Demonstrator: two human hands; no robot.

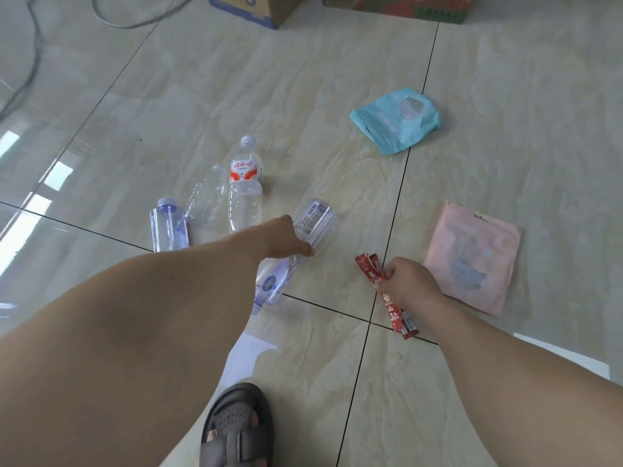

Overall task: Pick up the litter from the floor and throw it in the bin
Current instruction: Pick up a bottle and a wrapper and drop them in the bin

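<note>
Head view, tiled floor (303, 106).

Bottles: five clear plastic ones, all by the left hand (290, 237).
- One lying bottle (315, 219) passes under the left hand; the fingers are curled over its middle, gripping it.
- One labelled bottle (245, 170) and two plain ones (244, 205) (205, 197) lie just beyond the left forearm.
- One capped bottle (167, 227) lies left of that forearm.

Sachets: two red sachets (371, 269), pinched together in the closed right hand (409, 281); their ends stick out above and below the fist.

Bags: two. Pink bag (472, 257) flat on the floor just right of the right hand; blue bag (396, 121) well beyond it.

Other: two boxes (249, 8) (404, 6) at the far edge, one cable (30, 62) far left, one sandal (236, 426) below both arms.
</note>
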